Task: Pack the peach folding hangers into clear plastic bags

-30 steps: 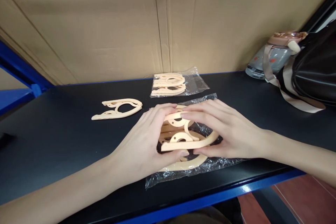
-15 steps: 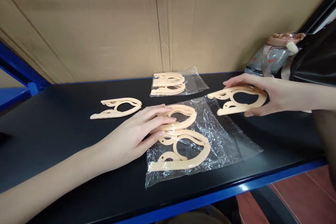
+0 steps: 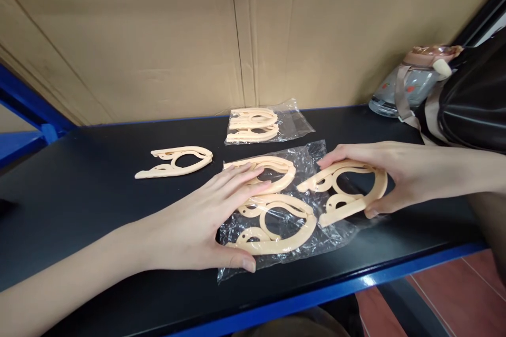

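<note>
My right hand (image 3: 383,174) grips a cream folding clothes hanger (image 3: 367,202), folded, by its curved end, fingers along the far side and thumb on the near side. Its two free ends point left, over the right part of a clear plastic bag (image 3: 306,160). In that bag lie two more folded hangers, a far hanger (image 3: 290,174) and a near hanger (image 3: 290,242). My left hand (image 3: 217,221) rests on the bag's left side, fingers spread across the far hanger and thumb stretched toward the near edge.
A loose folded hanger (image 3: 190,168) lies on the black shelf (image 3: 98,195) at the left. Behind sits another clear bag (image 3: 292,118) with folded hangers. A water bottle (image 3: 415,81) with a strap and a dark leather-like bag (image 3: 474,100) stand at the back right. Cardboard (image 3: 158,37) lines the back.
My right hand has brought its hanger left and nearer, over the bag's right part. My left thumb has moved away from the fingers, toward the bag's near edge.
</note>
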### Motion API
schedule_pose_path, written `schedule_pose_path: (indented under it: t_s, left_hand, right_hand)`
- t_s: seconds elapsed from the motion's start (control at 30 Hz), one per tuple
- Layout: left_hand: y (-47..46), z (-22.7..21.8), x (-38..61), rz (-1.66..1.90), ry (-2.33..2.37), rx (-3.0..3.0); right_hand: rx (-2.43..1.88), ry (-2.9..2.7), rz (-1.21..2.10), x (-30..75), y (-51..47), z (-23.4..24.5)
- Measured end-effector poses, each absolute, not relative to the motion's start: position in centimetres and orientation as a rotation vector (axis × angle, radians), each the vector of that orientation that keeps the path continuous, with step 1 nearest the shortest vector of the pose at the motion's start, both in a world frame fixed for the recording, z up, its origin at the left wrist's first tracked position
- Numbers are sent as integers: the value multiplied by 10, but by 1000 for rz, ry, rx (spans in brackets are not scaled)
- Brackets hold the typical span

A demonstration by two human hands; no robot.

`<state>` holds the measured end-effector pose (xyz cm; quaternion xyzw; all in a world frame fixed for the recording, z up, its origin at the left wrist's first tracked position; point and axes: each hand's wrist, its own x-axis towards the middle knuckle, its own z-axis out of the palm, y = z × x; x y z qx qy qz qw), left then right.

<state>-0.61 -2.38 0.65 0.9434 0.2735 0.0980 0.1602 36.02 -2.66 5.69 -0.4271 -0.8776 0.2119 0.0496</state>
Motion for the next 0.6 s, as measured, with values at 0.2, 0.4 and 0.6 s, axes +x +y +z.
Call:
schedule_pose_path:
  t_s: [0.2, 0.4, 0.6]
  left_hand:
    - [-22, 4, -6, 301, 770, 2717]
    - [-23, 5, -5, 302, 763, 2715]
    - [-23, 3, -6, 261, 786, 2728]
  right_hand:
    - [-1310, -2686, 748, 345, -30, 55]
    - [-1329, -2681, 618, 351, -31, 56]
    - [-1270, -2652, 651, 330, -34, 50]
